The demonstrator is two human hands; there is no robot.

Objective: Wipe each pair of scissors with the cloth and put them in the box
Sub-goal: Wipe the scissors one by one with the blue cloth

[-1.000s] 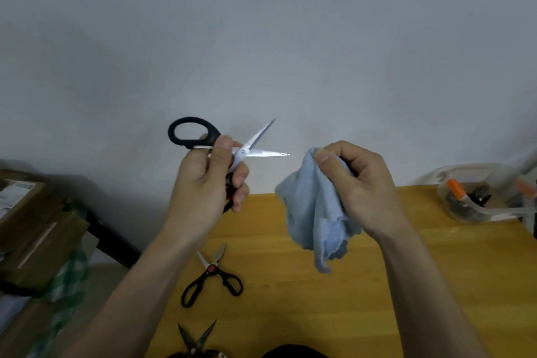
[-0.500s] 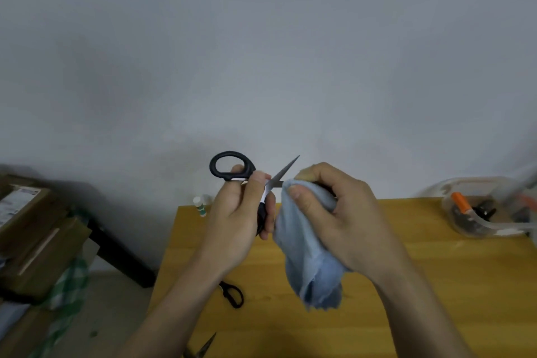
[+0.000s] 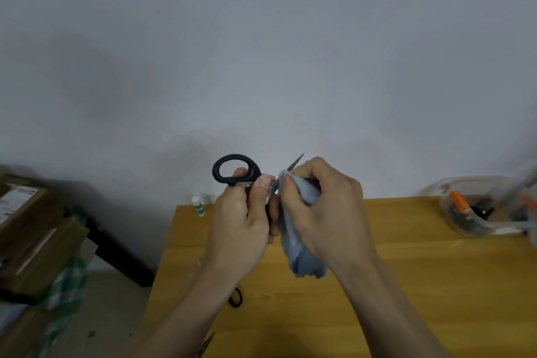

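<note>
1. One wooden table (image 3: 406, 285): at its far right corner I see the clear box (image 3: 482, 229), already holding tools.
2. Cloth (image 3: 302, 256): soft, limp; my right hand (image 3: 328, 212) bunches it round a blade.
3. Scissors (image 3: 235, 173): rigid, light, I judge; sharp tip bare, so my left hand (image 3: 244, 227) grasps the black handles, above the table.

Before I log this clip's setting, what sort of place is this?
Probably a plain room at home or a small workroom: a bare yellow wooden table against a blank grey wall, stacked brown cardboard boxes on the floor beside it, and a clear plastic box holding tools.
</note>
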